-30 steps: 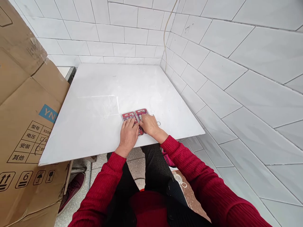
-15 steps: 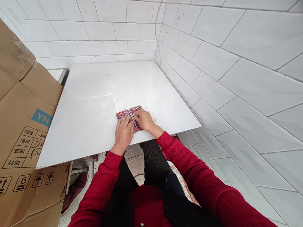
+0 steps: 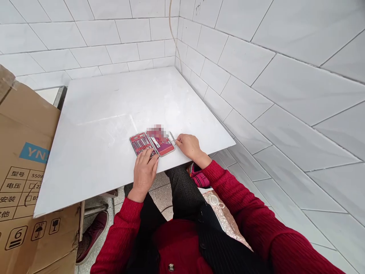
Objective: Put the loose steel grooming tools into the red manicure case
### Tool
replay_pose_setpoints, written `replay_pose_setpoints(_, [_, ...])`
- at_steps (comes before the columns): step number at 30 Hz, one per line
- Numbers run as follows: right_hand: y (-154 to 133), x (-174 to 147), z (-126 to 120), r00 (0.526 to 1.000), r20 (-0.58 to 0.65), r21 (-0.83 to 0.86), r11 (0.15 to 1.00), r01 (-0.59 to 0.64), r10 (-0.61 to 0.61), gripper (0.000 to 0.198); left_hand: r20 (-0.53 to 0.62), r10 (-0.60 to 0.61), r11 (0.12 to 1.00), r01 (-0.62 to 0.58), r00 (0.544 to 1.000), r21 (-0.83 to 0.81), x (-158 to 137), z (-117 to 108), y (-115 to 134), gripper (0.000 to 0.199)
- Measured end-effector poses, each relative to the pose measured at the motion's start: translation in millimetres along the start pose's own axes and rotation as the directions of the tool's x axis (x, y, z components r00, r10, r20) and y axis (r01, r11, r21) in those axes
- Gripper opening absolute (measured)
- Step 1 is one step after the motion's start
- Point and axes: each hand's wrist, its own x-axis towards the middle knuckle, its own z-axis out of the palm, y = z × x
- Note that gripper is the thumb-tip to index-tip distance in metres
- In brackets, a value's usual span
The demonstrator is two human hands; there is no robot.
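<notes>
A red manicure case [image 3: 138, 141] lies unfolded on the white board. Slim metal tools sit in a row in its left half, and the right half is partly blurred by pixelation. My left hand [image 3: 145, 169] grips the near edge of the left half, fingers curled over it and thumb close to the fold. Just off the case's right edge is a small silvery tool [image 3: 172, 137], perhaps scissors. My right hand [image 3: 188, 146] pinches its near end between thumb and forefinger. The fingertips partly cover this tool.
The white board [image 3: 97, 152] reaches the tiled corner, where a thin cable [image 3: 171, 26] hangs. A large cardboard box [image 3: 25, 190] stands against the left side. Below the board's front edge are my legs, a dark red shoe [image 3: 92, 236] and a patterned bag [image 3: 228, 220].
My right hand has left the case and moved right to the small silvery tool. My left hand has slid toward the case's near edge. The view has shifted slightly right.
</notes>
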Motion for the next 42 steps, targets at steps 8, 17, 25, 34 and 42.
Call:
replay_pose_setpoints(8, [-20.4,20.9,-16.8,0.993,0.116,-0.168,0.984,0.056,-0.037,0.027,0.057,0.021,1.0,-0.022,0.998,0.008,4.0,0.4,1.5,0.027])
replay_pose_setpoints(17, [-15.9,22.0,-20.7,0.989,0.142,-0.181,0.982,0.062,-0.036,0.031,0.058,0.021,1.0,-0.021,0.998,-0.008,2.3,1.7,1.7,0.03])
replay_pose_setpoints(25, [-14.9,18.0,-19.7,0.986,0.145,-0.182,0.978,0.106,-0.08,0.031,-0.03,0.031,0.999,-0.03,0.999,0.025,0.1,-4.0,-2.4,0.028])
replay_pose_setpoints(34, [-3.7,4.8,-36.2,0.982,0.172,-0.146,0.984,0.105,-0.079,0.031,-0.109,-0.126,0.991,0.13,0.986,0.035,-18.8,-25.2,-37.0,0.027])
replay_pose_setpoints(42, [-33.2,-8.2,-28.2,0.963,0.23,-0.158,0.971,0.179,-0.141,0.033,-0.088,-0.142,0.989,0.145,0.986,0.031,-22.3,-22.8,-36.9,0.027])
